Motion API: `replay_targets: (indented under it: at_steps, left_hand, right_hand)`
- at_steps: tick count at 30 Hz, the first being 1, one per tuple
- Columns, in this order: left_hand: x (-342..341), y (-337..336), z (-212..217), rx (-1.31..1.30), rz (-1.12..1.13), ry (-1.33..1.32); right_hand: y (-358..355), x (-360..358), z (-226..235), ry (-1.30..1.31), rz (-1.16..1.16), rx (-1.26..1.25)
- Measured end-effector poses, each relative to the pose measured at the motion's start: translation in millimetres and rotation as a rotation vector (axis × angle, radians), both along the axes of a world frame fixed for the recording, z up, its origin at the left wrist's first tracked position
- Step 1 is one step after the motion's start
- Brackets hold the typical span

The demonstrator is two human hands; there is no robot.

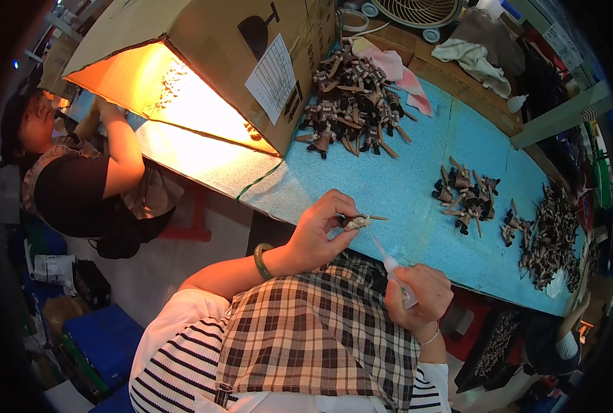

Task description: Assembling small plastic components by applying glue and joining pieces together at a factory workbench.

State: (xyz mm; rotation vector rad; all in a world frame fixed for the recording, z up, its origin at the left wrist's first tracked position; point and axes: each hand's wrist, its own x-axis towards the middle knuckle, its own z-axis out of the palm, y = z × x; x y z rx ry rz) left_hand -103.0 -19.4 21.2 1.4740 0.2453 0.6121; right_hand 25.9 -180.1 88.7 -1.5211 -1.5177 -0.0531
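My left hand (315,233), with a green bangle at its wrist, pinches a small figurine (357,222) over the near edge of the blue table (396,186). A thin brown stick-like piece points right from the figurine; finer details are too small to make out. Lower and to the right, my right hand (422,297) is wrapped round a small white squeeze bottle (391,264) with a long thin nozzle. The nozzle tip points up and left toward the figurine, a short gap away from it.
A cardboard box (217,41), brightly lit inside, stands at the back left. Brown-and-black figurines form a large heap (358,103), a smaller group (468,196) and a pile (553,237) at right. A co-worker (79,179) sits at left. Cloths (472,58) lie behind.
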Motion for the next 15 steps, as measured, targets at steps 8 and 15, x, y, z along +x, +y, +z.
replay_targets:
  at_steps: [8,15]
  left_hand:
    - [1.4,-0.7,0.2,-0.012,-0.012,-0.010]
    - [1.0,-1.5,3.5,-0.036,-0.016,0.005]
  right_hand:
    - [-1.5,-0.1,2.5,-0.009,-0.007,0.007]
    - [-2.5,-0.7,2.2,-0.005,-0.005,0.007]
